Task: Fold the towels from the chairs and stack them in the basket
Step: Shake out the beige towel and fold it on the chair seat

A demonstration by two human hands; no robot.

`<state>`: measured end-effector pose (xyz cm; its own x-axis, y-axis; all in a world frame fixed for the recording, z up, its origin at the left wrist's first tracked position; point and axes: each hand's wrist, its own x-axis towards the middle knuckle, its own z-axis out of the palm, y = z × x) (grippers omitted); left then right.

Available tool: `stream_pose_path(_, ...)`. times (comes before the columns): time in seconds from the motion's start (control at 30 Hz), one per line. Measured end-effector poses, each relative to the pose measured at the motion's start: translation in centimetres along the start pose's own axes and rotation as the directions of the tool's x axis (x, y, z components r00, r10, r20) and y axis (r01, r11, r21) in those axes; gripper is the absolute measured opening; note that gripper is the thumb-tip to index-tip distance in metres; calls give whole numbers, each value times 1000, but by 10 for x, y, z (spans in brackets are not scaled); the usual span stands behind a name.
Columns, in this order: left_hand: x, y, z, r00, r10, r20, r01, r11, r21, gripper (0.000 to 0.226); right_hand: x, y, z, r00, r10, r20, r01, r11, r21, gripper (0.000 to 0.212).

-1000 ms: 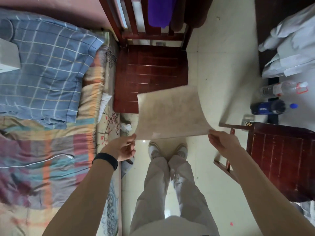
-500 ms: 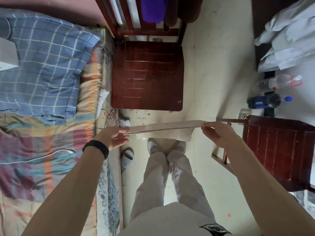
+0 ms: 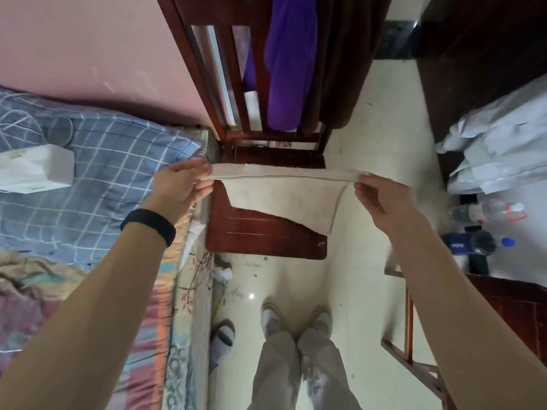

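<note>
Change from half a second back: both hands have carried the beige towel (image 3: pixel 281 196) forward, from above the shoes (image 3: pixel 272 319) to above the seat of the wooden chair (image 3: pixel 266 235), and have drawn it out wider.

Grip: the left hand (image 3: pixel 180 187) pinches one end of the folded top edge between thumb and fingers. The right hand (image 3: pixel 381 199) pinches the other end at its fingertips. Neither has let go; both grasp cloth.

Towel: stretched taut between the two sets of fingertips and doubled along that top edge. Loose layers hang below the fingers. The lower hem is uneven and drops lowest under the right-hand fingers. It looks clear of the seat, but I cannot be sure.

Why held so, as I judge it: tension between the two pinches keeps the fold line straight, and free hang lets the layers settle before the next fold.

Beyond the fingers, a purple towel (image 3: pixel 290 69) and a dark brown cloth (image 3: pixel 343 69) hang over the chair back, likely still to do. The basket is not in view.
</note>
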<state>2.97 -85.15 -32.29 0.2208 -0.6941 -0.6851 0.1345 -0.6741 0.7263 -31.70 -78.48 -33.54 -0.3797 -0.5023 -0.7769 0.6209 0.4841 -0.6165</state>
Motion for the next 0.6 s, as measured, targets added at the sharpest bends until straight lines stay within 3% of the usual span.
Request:
stream_pose_path(0.17, 2, -13, -2, 992, 125, -30, -127, 986, -105, 12, -3, 12, 11, 994, -105, -6, 105, 991, 84, 22)
stream_pose_path(0.27, 8, -59, -12, 995, 81, -60, -87, 992, -93, 13, 6, 48, -4, 992, -102, -72, 106, 992, 64, 24)
stream_pose_path(0.47, 40, -181, -23, 993, -99, -64, 104, 990, 96, 15, 57, 151, -57, 967, 163, -198, -178, 982, -59, 24)
stream_pose_path(0.6, 66, -252, -32, 979, -204, -15, 204, 966, 159, 15, 97, 203, -86, 936, 234, -263, -283, 945, -167, 29)
